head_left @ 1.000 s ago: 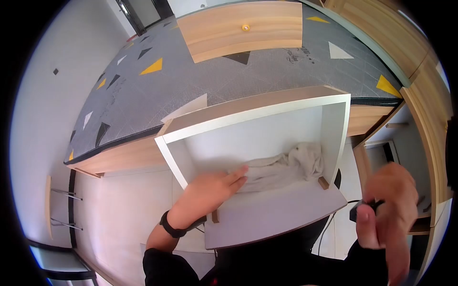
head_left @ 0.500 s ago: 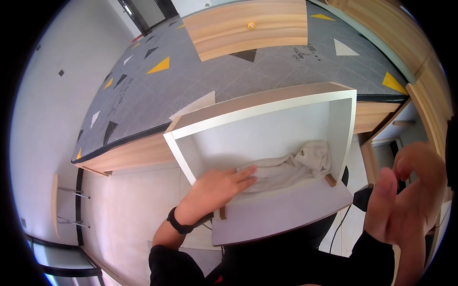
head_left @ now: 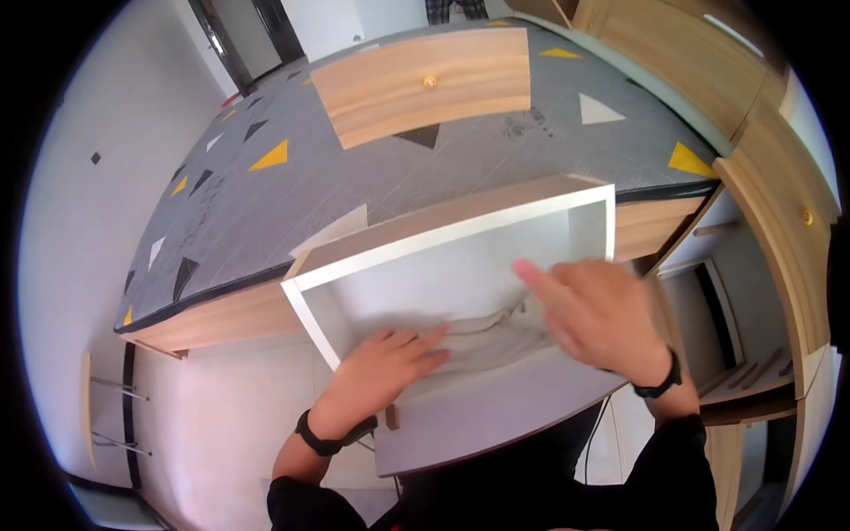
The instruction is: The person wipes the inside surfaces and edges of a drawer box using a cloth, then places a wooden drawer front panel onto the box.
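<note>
A white drawer box [head_left: 452,232] stands tilted before me at the near side of the bed, its open side facing me. Inside it lies a crumpled beige cloth [head_left: 487,347]. My left hand [head_left: 381,372] rests at the cloth's left end, fingers stretched out and partly over it. Over the cloth's right end is my right hand [head_left: 606,314], slightly blurred, one digit pointing out to the left and the others bent down. Whether those bent fingers touch the cloth is hard to see. Each wrist wears a black band.
A wooden panel with a yellow knob [head_left: 429,82] lies on the grey patterned bed [head_left: 230,212]. Wooden cabinets [head_left: 770,203] with open compartments stand on the right. A person's legs [head_left: 456,9] show at the far edge. A cable [head_left: 591,442] hangs at lower right.
My right hand has swung in from the right to above the cloth's right end, now covering it. My left hand stays by the left end. The view has shifted a little.
</note>
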The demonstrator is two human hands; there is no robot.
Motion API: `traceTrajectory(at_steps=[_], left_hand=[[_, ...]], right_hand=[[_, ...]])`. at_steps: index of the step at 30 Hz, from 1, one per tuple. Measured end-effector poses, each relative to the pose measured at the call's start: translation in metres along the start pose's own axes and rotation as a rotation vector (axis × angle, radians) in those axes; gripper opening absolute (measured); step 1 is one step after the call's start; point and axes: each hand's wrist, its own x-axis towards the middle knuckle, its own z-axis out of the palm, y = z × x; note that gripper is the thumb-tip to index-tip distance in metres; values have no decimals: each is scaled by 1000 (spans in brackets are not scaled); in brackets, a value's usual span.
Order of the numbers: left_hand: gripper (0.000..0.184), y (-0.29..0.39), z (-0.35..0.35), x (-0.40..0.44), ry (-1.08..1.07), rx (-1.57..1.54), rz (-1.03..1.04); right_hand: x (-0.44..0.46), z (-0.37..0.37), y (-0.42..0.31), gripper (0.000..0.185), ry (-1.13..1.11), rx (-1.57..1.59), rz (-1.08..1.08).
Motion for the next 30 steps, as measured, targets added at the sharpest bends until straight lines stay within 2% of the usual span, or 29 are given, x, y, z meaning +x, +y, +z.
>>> traceTrajectory(at_steps=[2, 3, 5, 6, 8, 12, 14, 15, 17, 18, 20, 21, 23, 27, 29, 30], left_hand=[[52, -4, 4, 1, 66, 84, -12], [52, -3, 4, 0, 74, 81, -16], [60, -3, 2, 0, -88, 22, -70], [60, 0, -3, 1, -75, 24, -77], [58, 5, -17, 5, -362, -31, -143], [66, 1, -7, 0, -307, -64, -88], [72, -1, -5, -1, 33, -103, 11], [72, -2, -6, 1, 40, -106, 8], [76, -3, -8, 7, 189, -290, 124], [76, 0, -8, 7, 196, -299, 118], [77, 3, -9, 10, 116, -425, 121], [77, 5, -7, 11, 121, -424, 119], [74, 8, 4, 12, 145, -529, 150], [64, 7, 20, 8, 2, -635, 168], [52, 5, 30, 1, 142, -481, 213], [52, 6, 28, -3, 149, -486, 211]], right_hand=[[-28, 50, 10, 26, -232, 58, 8], [-41, 67, 13, 26, -236, 54, 1], [-57, 87, 18, 25, -338, 154, 32], [-58, 86, 16, 25, -339, 145, 20], [-56, 83, 13, 16, -332, 244, -29], [-48, 71, 10, 16, -247, 237, -133], [-41, 67, 5, 14, -135, 359, -139], [-36, 62, 2, 14, -140, 355, -145], [-27, 45, -9, 12, -177, 498, -146], [-21, 37, -14, 12, -188, 499, -150], [-5, 22, -23, 13, -8, 522, -380], [1, 17, -29, 13, -10, 520, -384], [11, 9, -40, 17, 201, 643, -538], [14, -5, -42, 20, 211, 584, -545], [9, -14, -30, 21, 177, 289, -551], [8, -13, -22, 27, 250, 204, -544]])
